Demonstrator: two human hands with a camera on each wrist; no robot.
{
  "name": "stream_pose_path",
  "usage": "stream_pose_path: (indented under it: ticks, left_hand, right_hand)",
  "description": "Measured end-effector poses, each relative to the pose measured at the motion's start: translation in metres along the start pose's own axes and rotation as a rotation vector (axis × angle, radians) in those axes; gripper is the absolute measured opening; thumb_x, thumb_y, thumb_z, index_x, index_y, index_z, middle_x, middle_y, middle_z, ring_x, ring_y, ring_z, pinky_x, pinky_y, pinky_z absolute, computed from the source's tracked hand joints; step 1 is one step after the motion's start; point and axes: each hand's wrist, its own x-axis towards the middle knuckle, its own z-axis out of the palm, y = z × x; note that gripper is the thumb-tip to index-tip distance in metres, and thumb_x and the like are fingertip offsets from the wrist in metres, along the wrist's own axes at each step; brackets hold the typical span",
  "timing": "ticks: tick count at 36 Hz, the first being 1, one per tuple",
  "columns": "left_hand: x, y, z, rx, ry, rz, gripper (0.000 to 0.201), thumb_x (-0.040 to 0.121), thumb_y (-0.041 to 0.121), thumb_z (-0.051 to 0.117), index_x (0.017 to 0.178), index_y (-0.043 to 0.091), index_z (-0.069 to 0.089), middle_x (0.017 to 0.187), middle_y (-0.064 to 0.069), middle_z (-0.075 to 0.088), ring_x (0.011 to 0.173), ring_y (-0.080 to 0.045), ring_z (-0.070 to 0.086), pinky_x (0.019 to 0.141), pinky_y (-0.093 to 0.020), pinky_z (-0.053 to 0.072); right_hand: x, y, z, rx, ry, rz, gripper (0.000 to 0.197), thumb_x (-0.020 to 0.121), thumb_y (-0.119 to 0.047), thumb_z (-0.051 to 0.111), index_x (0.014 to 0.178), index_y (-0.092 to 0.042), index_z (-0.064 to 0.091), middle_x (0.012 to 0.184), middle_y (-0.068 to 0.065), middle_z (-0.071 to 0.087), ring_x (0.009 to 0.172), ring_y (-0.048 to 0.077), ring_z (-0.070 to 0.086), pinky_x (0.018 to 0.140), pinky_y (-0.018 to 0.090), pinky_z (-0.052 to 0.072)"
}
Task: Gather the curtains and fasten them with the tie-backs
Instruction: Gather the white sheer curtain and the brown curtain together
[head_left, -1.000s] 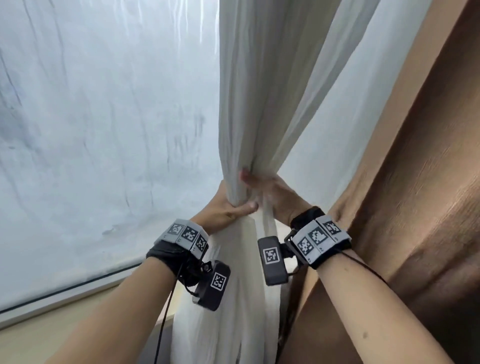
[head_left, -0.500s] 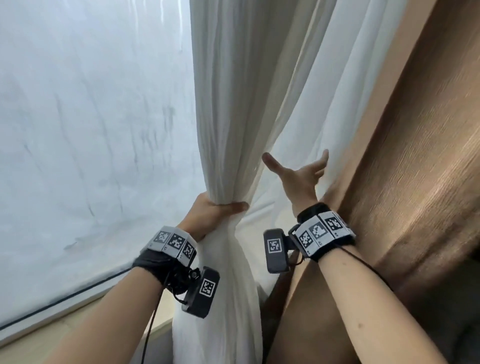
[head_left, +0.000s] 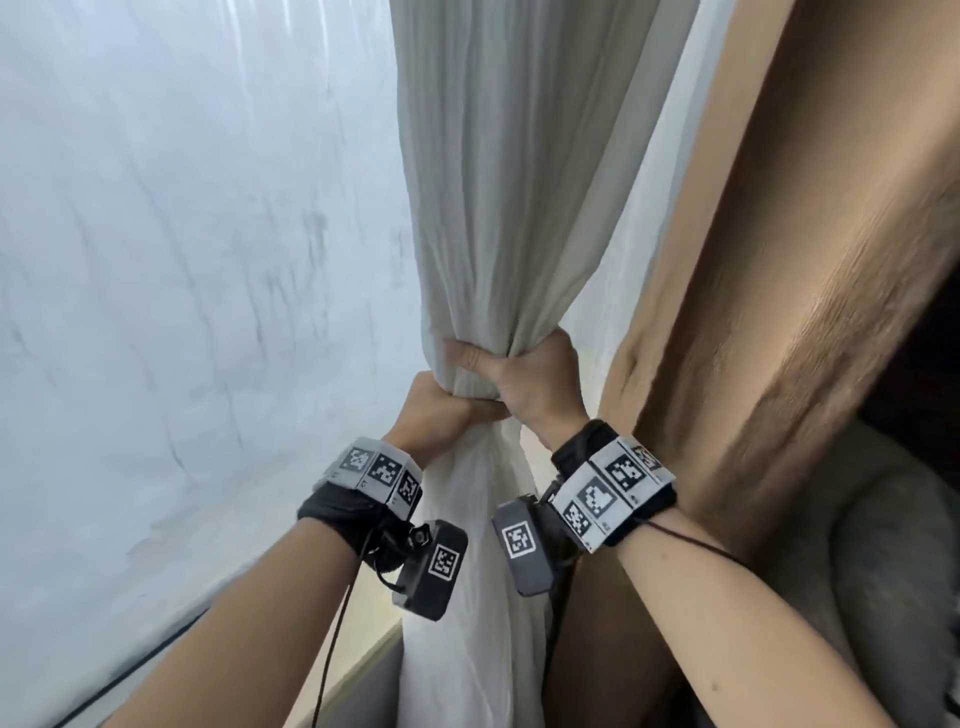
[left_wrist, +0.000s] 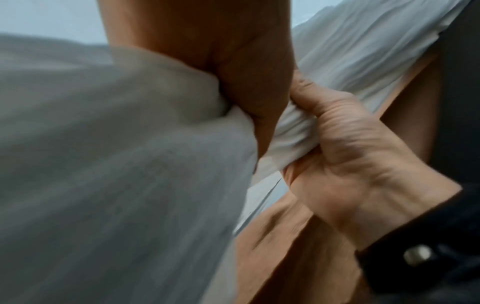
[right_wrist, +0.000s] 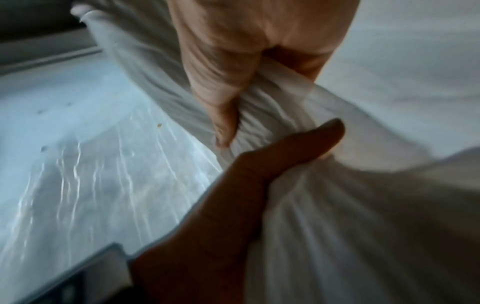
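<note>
gripping the white sheer curtain (head_left: 498, 171) with both hands right in the middle of the head view, that's basically the whole scene. the left hand (head_left: 441, 410) is wrapped around the bunched fabric from the left side, thumb across the front, and the right hand (head_left: 530, 384) is clenched on the same bundle just above and to the right of it, so the two hands are touching. above the grip the curtain fans out in pleats up to the top of the frame, and below it hangs loose down to the bottom edge between the two forearms.

in the left wrist view the right hand (left_wrist: 345, 148) shows on the right with a wad of white cloth squeezed between thumb and fingers, the left hand (left_wrist: 246, 82) at top centre. the right wrist view is blurry, but the left hand's thumb (right_wrist: 293, 148) lies across the gathered folds under the right hand (right_wrist: 233, 67).

a brown curtain (head_left: 789, 312) hangs along the right side of the head view, just beside the white one. the frosted window (head_left: 182, 260) fills the left side. each wrist has a marker band (head_left: 379, 470) and a small black camera (head_left: 431, 566) strapped on.
</note>
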Motion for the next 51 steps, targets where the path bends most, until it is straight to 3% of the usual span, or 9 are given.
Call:
stream_pose_path:
  ticks: [5, 10, 15, 22, 32, 35, 38, 47, 51]
  left_hand:
    - [-0.003, 0.004, -0.006, -0.030, -0.003, -0.060, 0.038, 0.069, 0.002, 0.085, 0.100, 0.015, 0.068, 0.099, -0.008, 0.073, 0.090, -0.020, 0.069, 0.077, -0.034, 0.057]
    - [-0.012, 0.006, -0.021, 0.000, -0.142, -0.140, 0.049, 0.066, 0.005, 0.086, 0.110, 0.013, 0.065, 0.102, -0.011, 0.072, 0.093, -0.027, 0.069, 0.081, -0.040, 0.059]
    - [-0.009, 0.007, -0.018, -0.045, -0.102, -0.081, 0.060, 0.055, 0.013, 0.092, 0.111, 0.010, 0.070, 0.107, -0.009, 0.074, 0.102, -0.026, 0.070, 0.088, -0.041, 0.058]
    - [-0.007, 0.009, -0.008, -0.112, -0.162, 0.007, 0.042, 0.071, -0.016, 0.076, 0.105, 0.009, 0.068, 0.097, -0.001, 0.074, 0.091, -0.010, 0.072, 0.072, -0.021, 0.056]
    - [-0.003, 0.003, -0.011, -0.070, -0.013, -0.105, 0.039, 0.068, -0.006, 0.082, 0.103, 0.007, 0.072, 0.100, -0.013, 0.075, 0.094, -0.028, 0.072, 0.085, -0.041, 0.059]
    - [-0.004, 0.000, -0.017, -0.045, 0.018, -0.125, 0.034, 0.068, -0.004, 0.081, 0.098, 0.008, 0.072, 0.096, -0.013, 0.075, 0.090, -0.028, 0.071, 0.077, -0.037, 0.060]
    - [-0.007, 0.004, -0.011, -0.049, -0.007, -0.067, 0.032, 0.069, -0.005, 0.081, 0.098, 0.005, 0.072, 0.095, -0.010, 0.075, 0.090, -0.024, 0.072, 0.072, -0.029, 0.058]
    - [-0.007, 0.025, 0.009, -0.091, -0.138, 0.103, 0.030, 0.067, -0.019, 0.076, 0.088, 0.002, 0.071, 0.080, 0.000, 0.074, 0.080, -0.013, 0.072, 0.070, -0.025, 0.058]
    - [0.002, 0.021, 0.019, 0.035, -0.099, 0.029, 0.031, 0.072, -0.012, 0.076, 0.098, 0.003, 0.070, 0.088, -0.005, 0.071, 0.087, -0.020, 0.069, 0.073, -0.031, 0.058]
  right_hand:
    - [0.010, 0.002, -0.021, 0.050, 0.162, 0.005, 0.092, 0.052, -0.054, 0.087, 0.127, -0.024, 0.045, 0.130, -0.003, 0.050, 0.119, 0.011, 0.049, 0.097, 0.026, 0.044]
    - [0.030, -0.004, -0.039, 0.139, -0.173, 0.289, 0.126, 0.065, -0.054, 0.080, 0.153, -0.023, -0.006, 0.160, 0.005, 0.015, 0.145, 0.017, 0.022, 0.118, 0.041, 0.021]
    - [0.012, -0.016, -0.016, 0.417, -0.700, 0.331, 0.053, 0.071, -0.023, 0.079, 0.117, -0.004, 0.061, 0.105, 0.008, 0.071, 0.102, 0.023, 0.066, 0.086, 0.033, 0.054]
    - [0.015, -0.014, -0.006, 0.206, -0.562, 0.287, 0.074, 0.055, -0.029, 0.088, 0.119, -0.003, 0.063, 0.113, 0.007, 0.072, 0.110, 0.024, 0.065, 0.103, 0.042, 0.048]
    - [0.019, 0.002, -0.001, -0.030, 0.163, -0.067, 0.100, 0.038, -0.054, 0.092, 0.118, -0.017, 0.046, 0.115, -0.004, 0.054, 0.107, 0.012, 0.053, 0.092, 0.025, 0.047]
    - [0.028, 0.005, -0.002, 0.091, -0.122, 0.087, 0.112, 0.041, -0.044, 0.094, 0.131, -0.016, 0.034, 0.127, 0.001, 0.051, 0.120, 0.018, 0.050, 0.105, 0.037, 0.042]
    - [0.023, 0.004, 0.001, 0.199, -0.475, 0.155, 0.069, 0.056, -0.030, 0.088, 0.116, -0.006, 0.064, 0.111, 0.007, 0.072, 0.107, 0.022, 0.066, 0.100, 0.046, 0.049]
    - [0.014, 0.009, -0.022, 0.303, -0.555, 0.214, 0.021, 0.083, -0.006, 0.071, 0.103, -0.012, 0.068, 0.108, 0.010, 0.071, 0.103, 0.023, 0.068, 0.097, 0.042, 0.052]
    - [0.013, 0.007, -0.040, 0.056, -0.288, 0.081, 0.034, 0.071, -0.020, 0.084, 0.100, -0.018, 0.068, 0.103, 0.001, 0.073, 0.099, 0.015, 0.068, 0.087, 0.031, 0.055]
